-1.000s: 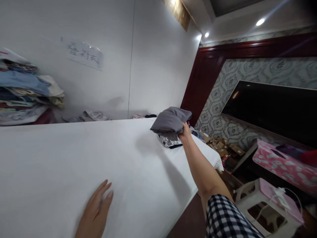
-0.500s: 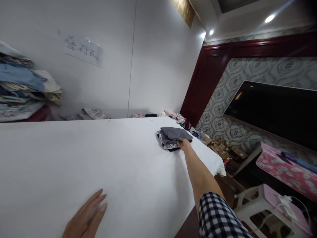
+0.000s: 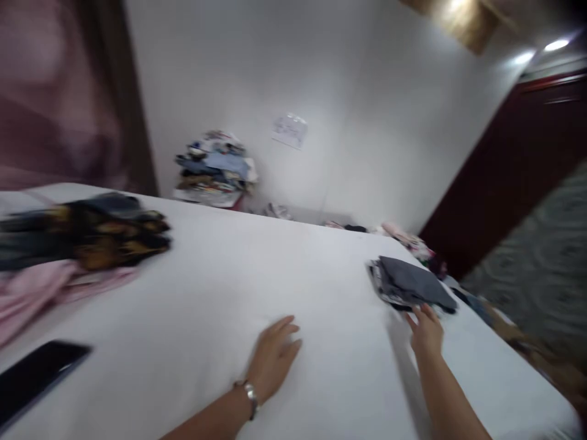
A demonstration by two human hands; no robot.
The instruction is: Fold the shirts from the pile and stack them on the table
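Observation:
A small stack of folded clothes, dark grey on top with patterned and black layers below, lies at the right side of the white table. My right hand is at the near edge of this stack with thumb and fingers apart; whether the fingertips still touch the cloth cannot be made out. My left hand, a silver band at its wrist, is over the middle of the table with fingers stretched and nothing held.
On the left lie dark patterned clothes and a pink garment. A black phone-like slab is at the near left. Behind the table's far edge are a tall clothes pile and more clothes. A paper sign hangs on the wall.
The view has swung left, bringing in the clothes and black slab there. My right hand has loosened from the folded stack's near edge. More of my left arm shows.

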